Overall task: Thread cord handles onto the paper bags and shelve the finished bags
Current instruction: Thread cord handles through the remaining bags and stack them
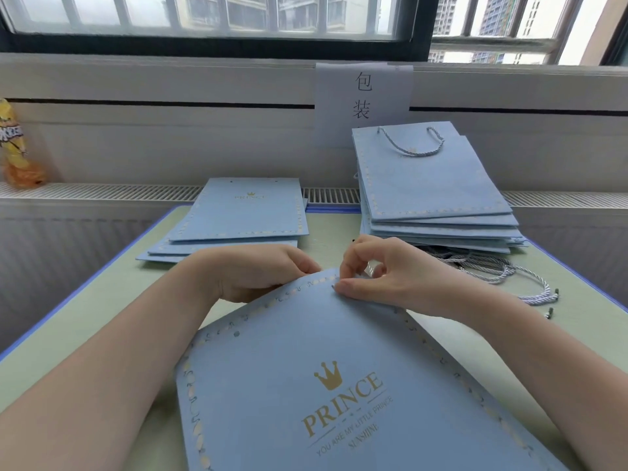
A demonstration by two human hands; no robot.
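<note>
Nearest me lies the bag (339, 385) I am working on, flat on the table (85, 321) with its crown print facing up and its top edge pointing away from me, under both hands.

My left hand (258, 273) grips that top edge from the left, fingers curled over and behind the paper, steadying it. My right hand (377, 277) sits on the same edge just to the right; its thumb presses the paper while the fingers (353, 263) are bent into a pinch above the edge. I judge they hold a cord end, but it is too small to make out.

So I take this to be the threading step, at a hole near the right end of the top edge. The next move would call for guiding the cord tip through the hole while the left hand keeps the paper from buckling.

Just beyond and to the right of my right hand, loose cords (503, 270) lie in a tangle on the table. Beyond my left hand is a low stack of bags without handles (238, 212). Farther off, past the right hand, a taller stack (435, 185) leans toward the wall, and its top bag shows a fitted handle (413, 144). I see no shelf from here.
</note>
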